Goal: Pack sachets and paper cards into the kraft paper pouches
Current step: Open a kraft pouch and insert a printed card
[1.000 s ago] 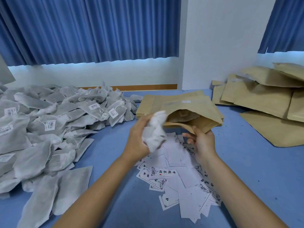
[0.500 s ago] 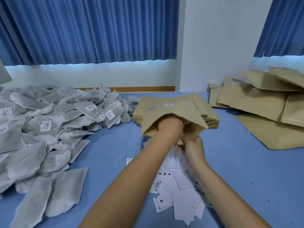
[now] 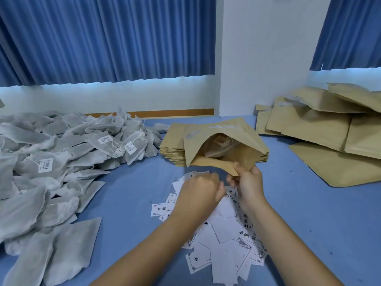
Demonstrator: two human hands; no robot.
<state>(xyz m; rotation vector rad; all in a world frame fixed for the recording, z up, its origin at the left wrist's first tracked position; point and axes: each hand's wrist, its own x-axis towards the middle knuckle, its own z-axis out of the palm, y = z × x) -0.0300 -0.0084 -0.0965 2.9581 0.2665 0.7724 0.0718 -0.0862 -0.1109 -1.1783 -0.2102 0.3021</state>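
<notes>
Grey sachets (image 3: 61, 162): heaped across the left of your blue desk (image 3: 309, 213), lying at all angles. Several show white barcode tags on strings.
Kraft stack (image 3: 172, 149): flat pouches squared up just right of the heap, partly hidden behind the pouch you hold.
Left hand (image 3: 200, 193): low over the cards, knuckles up, fingers curled. It is blurred, so you cannot tell whether it has hold of a card.
Paper cards (image 3: 222, 234): white slips scattered loosely under both your wrists, with printed and blank faces mixed.
Open pouch (image 3: 243, 139): held over the near edge of the stack. Its mouth gapes toward you and its closed end points to the far wall, so the long axis runs away from you. One tagged sachet (image 3: 216, 148) lies inside.
Right hand (image 3: 247, 182): thumb and fingers pinch the lower lip of the pouch mouth at its near right corner.
Kraft pile (image 3: 329, 131): bulging pouches overlapping at the far right of the desk, well apart from your hands.
</notes>
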